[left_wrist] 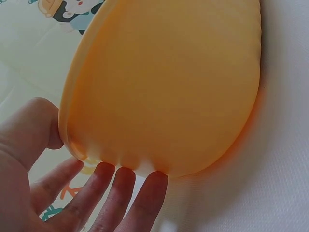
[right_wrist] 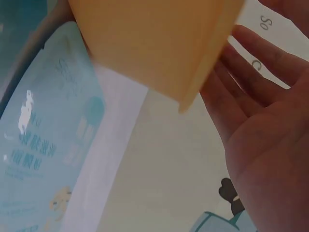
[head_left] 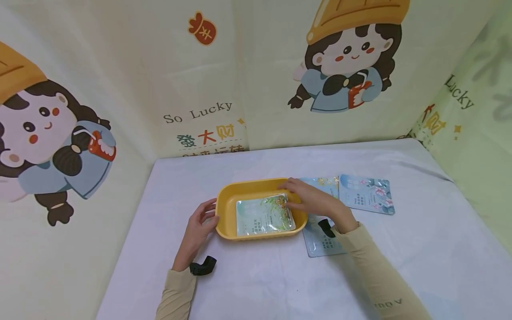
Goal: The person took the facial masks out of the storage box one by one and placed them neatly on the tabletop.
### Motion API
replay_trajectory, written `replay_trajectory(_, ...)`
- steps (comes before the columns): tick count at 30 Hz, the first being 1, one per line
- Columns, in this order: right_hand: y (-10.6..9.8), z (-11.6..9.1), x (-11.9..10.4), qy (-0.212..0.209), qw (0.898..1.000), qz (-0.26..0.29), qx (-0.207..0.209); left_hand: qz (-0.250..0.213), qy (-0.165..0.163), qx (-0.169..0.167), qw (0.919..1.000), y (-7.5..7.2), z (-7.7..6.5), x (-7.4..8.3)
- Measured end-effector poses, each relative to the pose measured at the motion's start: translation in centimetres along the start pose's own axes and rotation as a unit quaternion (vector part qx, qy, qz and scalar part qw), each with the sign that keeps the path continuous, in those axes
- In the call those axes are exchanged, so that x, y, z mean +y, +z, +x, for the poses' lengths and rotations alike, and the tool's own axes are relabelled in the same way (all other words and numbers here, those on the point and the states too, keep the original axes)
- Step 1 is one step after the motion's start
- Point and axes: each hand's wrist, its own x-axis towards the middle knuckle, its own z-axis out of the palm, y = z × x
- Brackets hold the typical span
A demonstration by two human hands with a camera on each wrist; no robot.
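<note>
A yellow plastic basket (head_left: 226, 209) stands on the table with a pale green sheet mask packet (head_left: 264, 215) lying in it. My left hand (head_left: 198, 229) is at the basket's left end. Its spread fingertips (left_wrist: 149, 186) touch the outer wall, and another digit meets the rim. Over the right end is my right hand (head_left: 314, 198), its fingers at the back rim and one digit above the packet. In the right wrist view its fingers (right_wrist: 260, 72) stretch out past the basket's rim, nothing gripped between them.
Right of the basket lie blue sheet mask packets: one by the back (head_left: 366, 194), one partly behind my right hand (head_left: 320, 182), one below my wrist (head_left: 318, 244). A white cloth covers the table (head_left: 256, 284). A printed curtain (head_left: 264, 89) hangs behind and at both sides.
</note>
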Motion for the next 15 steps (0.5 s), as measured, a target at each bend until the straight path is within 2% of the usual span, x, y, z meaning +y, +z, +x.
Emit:
replay_trajectory(6,0.8,1.0,-0.1,-0.023,1.0,-0.012,-0.009,0.001,0.006,0.004,1.0,0.0,0.1,0.0)
replay_trajectory(15,1.8,2.2,-0.1,-0.023,0.999,-0.028,-0.008,0.008,0.004,0.005,0.9999,-0.1,0.1,0.5)
